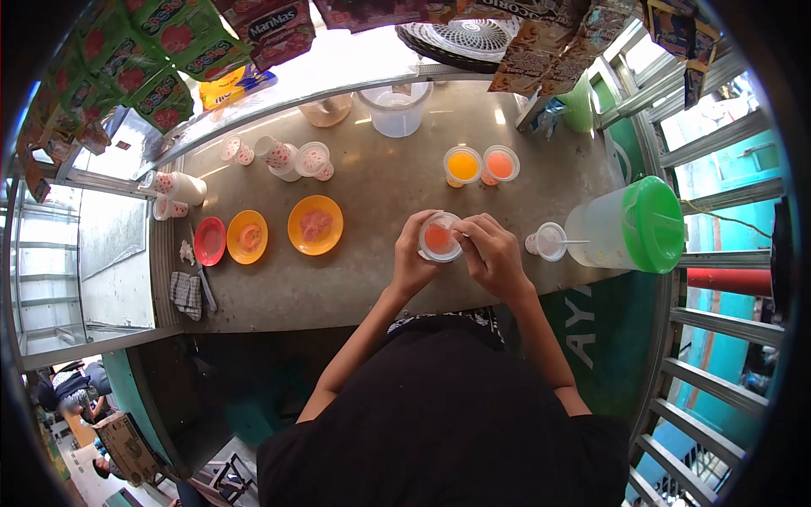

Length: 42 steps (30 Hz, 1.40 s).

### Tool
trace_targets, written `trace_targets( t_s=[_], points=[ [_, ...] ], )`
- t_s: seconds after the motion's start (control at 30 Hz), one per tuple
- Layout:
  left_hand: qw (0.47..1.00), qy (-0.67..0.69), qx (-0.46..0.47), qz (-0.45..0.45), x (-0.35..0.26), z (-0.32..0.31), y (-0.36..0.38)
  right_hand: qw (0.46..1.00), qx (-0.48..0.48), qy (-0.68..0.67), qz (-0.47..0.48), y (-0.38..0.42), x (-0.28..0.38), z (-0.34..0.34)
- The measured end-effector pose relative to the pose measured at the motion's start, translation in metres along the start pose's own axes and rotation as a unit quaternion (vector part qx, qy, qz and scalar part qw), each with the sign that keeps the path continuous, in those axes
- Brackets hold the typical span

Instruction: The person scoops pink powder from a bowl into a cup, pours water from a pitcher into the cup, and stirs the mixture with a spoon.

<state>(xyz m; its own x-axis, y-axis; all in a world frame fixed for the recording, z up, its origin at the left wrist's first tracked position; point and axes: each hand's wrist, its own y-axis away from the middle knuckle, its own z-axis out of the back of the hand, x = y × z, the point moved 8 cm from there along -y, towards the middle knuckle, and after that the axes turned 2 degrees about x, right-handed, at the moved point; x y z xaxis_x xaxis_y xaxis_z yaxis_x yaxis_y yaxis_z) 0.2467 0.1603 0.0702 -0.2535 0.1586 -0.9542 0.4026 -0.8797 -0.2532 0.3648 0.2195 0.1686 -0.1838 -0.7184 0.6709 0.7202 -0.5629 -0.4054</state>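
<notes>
My left hand (411, 260) is wrapped round a clear plastic cup (438, 239) with an orange-pink drink in it. At the cup's right rim, my right hand (492, 253) has its fingers pinched together. What they hold, if anything, is too small to make out. Beyond my hands stand two filled cups side by side, one with a yellow-orange drink (463, 166) and one with a pink-orange drink (501, 165). To the right of my right hand, a small cup (551, 241) has a white stick-like handle leaning out of it.
A large clear jug with a green lid (655, 224) stands on the right. On the left are two orange plates (338, 226), a red plate (209, 242), stacked cups (274, 152) and a knife (207, 289). A clear bucket (397, 114) stands at the back; sachets (274, 34) hang above.
</notes>
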Motion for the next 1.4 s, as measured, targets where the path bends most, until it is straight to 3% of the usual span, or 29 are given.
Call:
trace_targets(
  t_s=[0.27, 0.33, 0.43, 0.57, 0.63, 0.73, 1.17, 1.27, 1.37, 1.4],
  points=[
    [0.999, 0.038, -0.028, 0.026, 0.007, 0.007, 0.005, 0.999, 0.005, 0.032, 0.022, -0.006, 0.013, -0.005],
    [0.998, -0.041, -0.036, -0.02, -0.001, 0.009, 0.003, 0.998, 0.053, 0.022, 0.024, -0.006, 0.013, -0.01],
    [0.986, -0.142, -0.027, -0.079, -0.007, 0.007, 0.003, 0.998, 0.024, 0.019, 0.051, -0.006, 0.019, -0.009],
    [0.985, -0.146, -0.052, -0.079, 0.001, 0.009, 0.004, 0.995, 0.05, 0.048, 0.067, -0.002, 0.025, -0.012],
    [0.994, -0.027, -0.071, -0.085, 0.004, 0.012, 0.005, 0.996, 0.027, -0.01, 0.079, 0.001, 0.029, -0.011],
    [0.992, 0.047, -0.075, -0.091, 0.007, 0.01, 0.006, 0.994, 0.012, 0.038, 0.1, 0.002, 0.034, -0.01],
    [0.998, -0.014, -0.042, -0.044, 0.022, -0.003, 0.018, 0.996, 0.001, -0.018, 0.084, -0.003, 0.037, 0.002],
    [0.997, -0.018, -0.026, -0.063, 0.018, -0.004, 0.016, 0.997, 0.001, 0.019, 0.076, -0.004, 0.033, 0.003],
    [0.996, -0.017, -0.008, -0.088, 0.01, -0.004, 0.014, 0.998, 0.017, -0.031, 0.057, -0.005, 0.026, 0.002],
    [0.988, -0.08, 0.0, -0.129, 0.0, -0.004, 0.012, 0.998, 0.008, -0.015, 0.058, -0.006, 0.026, 0.003]
  ],
)
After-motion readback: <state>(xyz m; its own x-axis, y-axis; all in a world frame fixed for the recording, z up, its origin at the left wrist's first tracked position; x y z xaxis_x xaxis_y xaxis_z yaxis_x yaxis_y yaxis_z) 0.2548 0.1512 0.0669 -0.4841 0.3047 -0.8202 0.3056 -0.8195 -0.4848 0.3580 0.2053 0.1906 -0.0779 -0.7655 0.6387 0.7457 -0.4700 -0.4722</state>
